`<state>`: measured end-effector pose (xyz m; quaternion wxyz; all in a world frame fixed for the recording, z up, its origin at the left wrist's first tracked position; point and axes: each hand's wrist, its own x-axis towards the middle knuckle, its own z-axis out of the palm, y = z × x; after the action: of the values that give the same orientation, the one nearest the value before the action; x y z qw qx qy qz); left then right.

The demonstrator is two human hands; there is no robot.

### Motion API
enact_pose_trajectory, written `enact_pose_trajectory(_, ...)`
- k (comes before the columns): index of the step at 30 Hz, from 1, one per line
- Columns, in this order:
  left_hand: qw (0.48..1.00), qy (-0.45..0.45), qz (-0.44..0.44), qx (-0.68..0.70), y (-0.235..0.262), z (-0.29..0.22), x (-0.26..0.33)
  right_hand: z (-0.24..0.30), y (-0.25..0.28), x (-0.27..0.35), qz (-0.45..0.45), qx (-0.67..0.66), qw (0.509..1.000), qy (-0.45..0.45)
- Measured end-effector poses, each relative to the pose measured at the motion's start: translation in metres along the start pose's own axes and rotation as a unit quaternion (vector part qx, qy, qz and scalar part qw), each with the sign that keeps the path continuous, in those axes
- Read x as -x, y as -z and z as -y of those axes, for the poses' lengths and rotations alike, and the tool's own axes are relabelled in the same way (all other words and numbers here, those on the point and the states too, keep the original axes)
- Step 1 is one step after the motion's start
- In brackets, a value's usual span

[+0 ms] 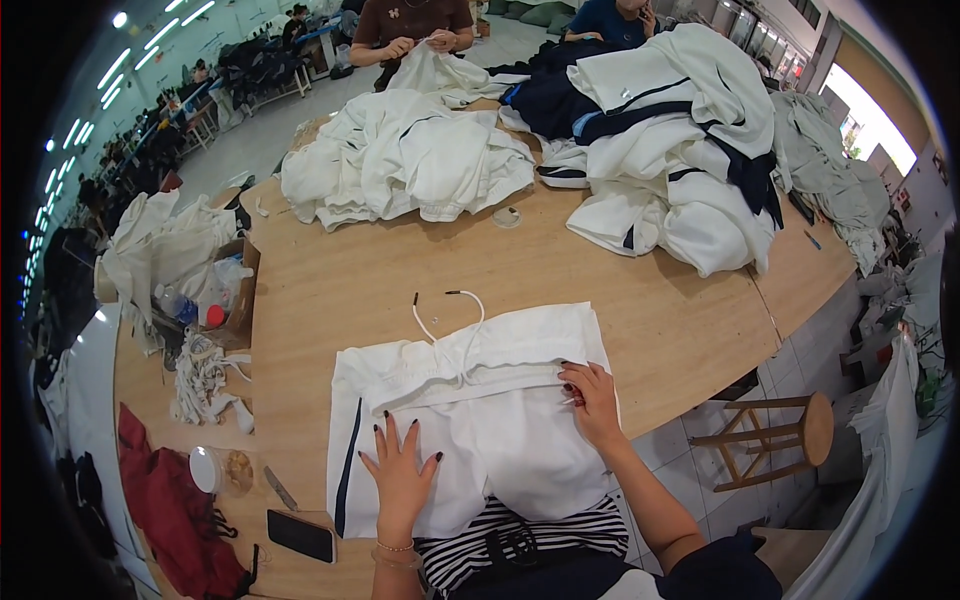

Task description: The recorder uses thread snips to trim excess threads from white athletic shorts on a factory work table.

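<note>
A pair of white drawstring shorts (520, 440) lies on the table in front of me, its gathered waistband toward the far side. A dark stripe runs down its left edge. The white drawstring (478, 318) extends past the waistband, both dark-tipped ends on the wood. My left hand (402, 472) rests flat on the left leg with fingers spread. Near the right end of the waistband, my right hand (594, 400) is closed, fingers curled at the cloth. A small pale bit shows by its fingertips, too small to name.
Piles of white garments (410, 155) and white-and-navy garments (680, 150) cover the table's far side. At left are a cardboard box (243, 300), lidded jar (222, 470), knife (281, 488), phone (302, 537) and red bag (165, 500). A wooden stool (815, 430) stands right. Across sits a person (412, 25) holding white cloth.
</note>
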<state>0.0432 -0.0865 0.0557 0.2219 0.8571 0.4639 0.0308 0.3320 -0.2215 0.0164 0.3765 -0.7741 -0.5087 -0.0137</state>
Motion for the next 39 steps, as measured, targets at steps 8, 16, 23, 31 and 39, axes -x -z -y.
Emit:
enact_pose_trajectory(8, 1.0, -0.007, -0.003, -0.004, -0.003, -0.001, 0.0, 0.002, 0.006, 0.002, 0.005, -0.003, 1.0, -0.009)
enact_pose_trajectory(16, 0.996, -0.024, -0.065, 0.057, -0.004, 0.002, 0.012, -0.012, -0.011, 0.005, -0.008, -0.066, 0.998, -0.014)
enact_pose_trajectory(23, 0.95, 0.049, -0.296, 0.09, -0.002, 0.048, 0.075, -0.014, -0.002, -0.001, -0.007, -0.078, 0.997, 0.002)
enact_pose_trajectory(31, 0.834, 0.424, -0.341, 0.093, -0.006, 0.128, 0.154, -0.011, -0.008, 0.005, 0.028, -0.117, 0.993, -0.014)
enact_pose_trajectory(39, 0.876, 0.419, -0.229, -0.071, -0.017, 0.132, 0.159, -0.012, -0.004, 0.005, 0.033, -0.101, 0.994, -0.022)
